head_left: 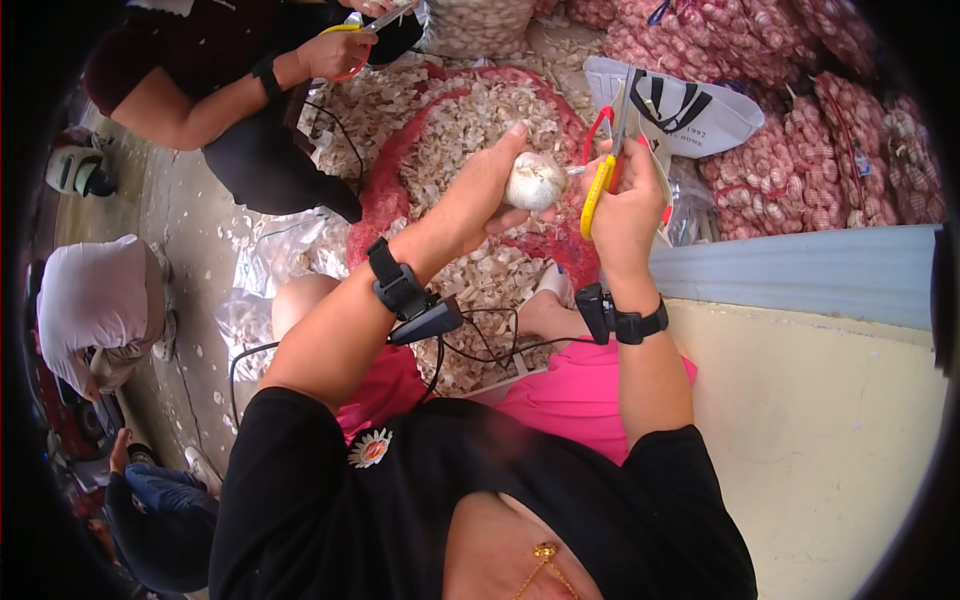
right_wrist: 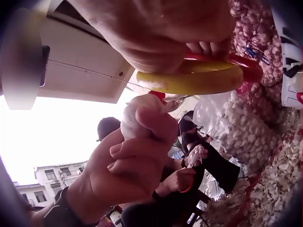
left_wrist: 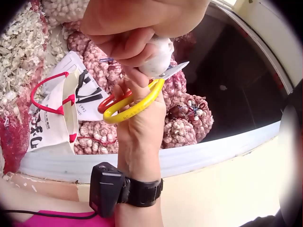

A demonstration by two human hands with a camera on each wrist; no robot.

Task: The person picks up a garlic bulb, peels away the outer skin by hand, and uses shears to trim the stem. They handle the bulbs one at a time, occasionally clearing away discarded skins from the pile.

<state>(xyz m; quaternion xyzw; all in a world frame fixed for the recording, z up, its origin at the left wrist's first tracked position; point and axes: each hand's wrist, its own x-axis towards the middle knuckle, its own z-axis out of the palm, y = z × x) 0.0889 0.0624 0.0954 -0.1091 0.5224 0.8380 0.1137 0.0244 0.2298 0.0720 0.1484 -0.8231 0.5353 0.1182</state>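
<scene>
A whitish garlic bulb (head_left: 536, 182) is gripped in my left hand (head_left: 485, 190), with the thumb along its side. My right hand (head_left: 632, 210) holds scissors (head_left: 598, 198) with yellow and red handles, fingers in the loops. In the head view the blades point up and away, just right of the bulb. From the left wrist, a blade (left_wrist: 174, 71) overlaps the lower edge of the bulb (left_wrist: 160, 59). The right wrist view shows the left fingers (right_wrist: 130, 151) curled round the bulb, close under the yellow handle (right_wrist: 203, 80).
Garlic skins (head_left: 470, 140) heap on red netting (head_left: 385, 190) ahead of me. A white tote bag (head_left: 690, 105) stands beside stacked net sacks of garlic (head_left: 770, 175). A pale ledge (head_left: 800, 275) runs along the right. Across from me another person (head_left: 200, 90) holds scissors.
</scene>
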